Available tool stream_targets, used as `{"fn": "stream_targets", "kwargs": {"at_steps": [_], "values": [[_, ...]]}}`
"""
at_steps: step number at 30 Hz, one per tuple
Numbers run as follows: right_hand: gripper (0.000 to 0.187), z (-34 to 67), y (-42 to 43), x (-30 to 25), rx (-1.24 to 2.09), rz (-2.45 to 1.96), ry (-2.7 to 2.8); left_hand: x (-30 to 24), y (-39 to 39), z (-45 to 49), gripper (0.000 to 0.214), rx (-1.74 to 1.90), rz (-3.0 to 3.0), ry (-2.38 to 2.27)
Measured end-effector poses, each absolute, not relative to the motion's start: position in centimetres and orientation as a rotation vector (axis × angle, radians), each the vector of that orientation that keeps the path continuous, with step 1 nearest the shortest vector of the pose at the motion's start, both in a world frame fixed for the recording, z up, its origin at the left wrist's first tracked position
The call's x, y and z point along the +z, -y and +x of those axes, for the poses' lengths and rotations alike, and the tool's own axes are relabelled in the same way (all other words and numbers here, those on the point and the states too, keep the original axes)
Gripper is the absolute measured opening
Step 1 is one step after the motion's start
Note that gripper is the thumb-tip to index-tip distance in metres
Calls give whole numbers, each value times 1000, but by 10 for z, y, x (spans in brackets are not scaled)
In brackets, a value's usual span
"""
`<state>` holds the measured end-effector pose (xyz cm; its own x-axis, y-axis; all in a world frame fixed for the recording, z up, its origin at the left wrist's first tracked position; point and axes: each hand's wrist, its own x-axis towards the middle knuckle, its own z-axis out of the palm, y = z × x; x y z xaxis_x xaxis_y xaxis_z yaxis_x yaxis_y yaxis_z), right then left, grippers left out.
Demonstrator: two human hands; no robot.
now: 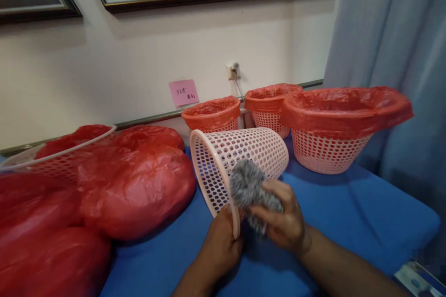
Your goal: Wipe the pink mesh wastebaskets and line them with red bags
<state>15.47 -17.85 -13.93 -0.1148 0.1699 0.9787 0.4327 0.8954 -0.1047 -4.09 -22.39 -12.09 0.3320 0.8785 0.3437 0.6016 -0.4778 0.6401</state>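
Observation:
A pale pink perforated plastic wastebasket [259, 146] lies tipped on its side, its mouth turned to the left and toward me. My left hand [226, 236] is closed around the lower part of its rim, with some fingers hidden inside the mouth. In my right hand [284, 216] a fluffy grey cloth [247, 183] is bunched up. The cloth presses against the outside of the basket near the rim. Part of it hangs below my fingers.
Three baskets lined with red bags stand behind: a small one [211, 116], a middle one [270, 113] and a larger one [331, 148]. Full red bags [139, 185] and a white-rimmed basket [66, 151] are left. Blue covering [334, 222] lies beneath; a wall socket [233, 72] is behind.

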Motion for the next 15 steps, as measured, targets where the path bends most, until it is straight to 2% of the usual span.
{"fn": "stream_targets", "kwargs": {"at_steps": [3,7,12,15], "values": [[41,177,134,-148,-61,-860,1477,-119,222,-43,77,843,2269,-1344],[33,202,90,-158,186,-1194,1172,-122,221,-45,80,772,2322,-1370],[38,182,128,-148,85,-856,1435,-127,218,-48,76,744,2355,-1393],[43,165,162,-140,-31,-497,1716,-125,217,-46,63,811,2287,-1351]]}}
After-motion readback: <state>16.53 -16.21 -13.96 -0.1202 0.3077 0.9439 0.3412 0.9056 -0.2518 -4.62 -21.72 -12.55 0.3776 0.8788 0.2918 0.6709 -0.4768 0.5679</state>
